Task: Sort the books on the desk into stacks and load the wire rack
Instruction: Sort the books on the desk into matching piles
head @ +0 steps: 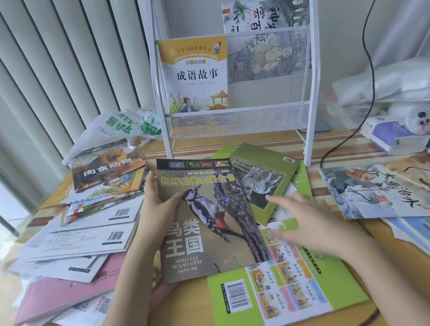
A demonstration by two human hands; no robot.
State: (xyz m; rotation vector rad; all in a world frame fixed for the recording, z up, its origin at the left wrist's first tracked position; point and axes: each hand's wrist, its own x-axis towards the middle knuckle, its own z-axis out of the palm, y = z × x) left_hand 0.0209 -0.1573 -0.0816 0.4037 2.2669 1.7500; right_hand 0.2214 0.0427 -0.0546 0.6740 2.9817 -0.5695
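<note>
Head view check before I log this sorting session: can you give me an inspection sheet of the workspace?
Surface: wooden desk, mostly covered.
Job's things: bird book in hand; zebra book beneath it; wire rack holds a yellow storybook and a painted-cover book.
Clutter: plastic bag, plush toy.
Hands: left hand grips the bird book; right hand open, blurred.
Cables: black cable hangs at right.
Surroundings: vertical blinds.

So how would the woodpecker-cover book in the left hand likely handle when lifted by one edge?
Probably floppy: the woodpecker book looks like a thin softcover, and the left hand grips only its left edge. Probably light for its size, since one hand props it up. Its glossy-looking cover may slide over the green books underneath.
</note>
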